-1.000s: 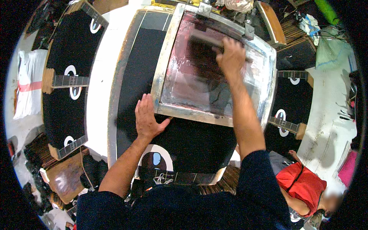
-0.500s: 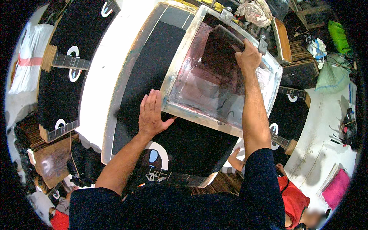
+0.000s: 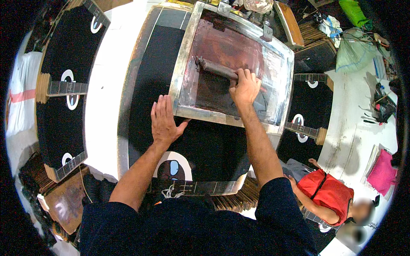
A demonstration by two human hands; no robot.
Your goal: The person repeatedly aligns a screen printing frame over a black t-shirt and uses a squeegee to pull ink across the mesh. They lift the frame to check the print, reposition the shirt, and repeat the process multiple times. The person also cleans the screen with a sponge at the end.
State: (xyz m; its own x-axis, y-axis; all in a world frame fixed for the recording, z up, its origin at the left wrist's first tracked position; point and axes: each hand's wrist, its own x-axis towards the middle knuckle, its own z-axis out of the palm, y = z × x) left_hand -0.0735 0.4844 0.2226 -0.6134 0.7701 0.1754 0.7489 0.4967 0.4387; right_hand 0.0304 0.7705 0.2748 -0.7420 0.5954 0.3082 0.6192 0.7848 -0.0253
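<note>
A screen-printing frame [image 3: 213, 117] with pale, paint-smeared rails and a dark reddish mesh lies over a black fabric panel [image 3: 213, 149]. My right hand [image 3: 247, 87] is closed round the right end of a dark squeegee [image 3: 217, 70], which crosses the mesh near its middle. Lying flat, my left hand [image 3: 164, 121] has its fingers stretched out on the black fabric, beside the frame's near left corner. A white, blue and dark eye print [image 3: 174, 167] shows on the fabric nearer me. The fabric beneath the frame is hidden.
Other black panels with eye prints lie left [image 3: 62, 115] and right [image 3: 309, 109]. A person in red [image 3: 326, 192] is at the lower right. Metal brackets [image 3: 267, 32] sit on the frame's far rail; a wooden-edged frame [image 3: 290, 25] stands behind. Pink cloth [image 3: 382, 173] lies far right.
My right hand has drawn the squeegee across the mesh toward me from the far side. My left hand stays flat beside the frame. The view has shifted, and the person in red shows more.
</note>
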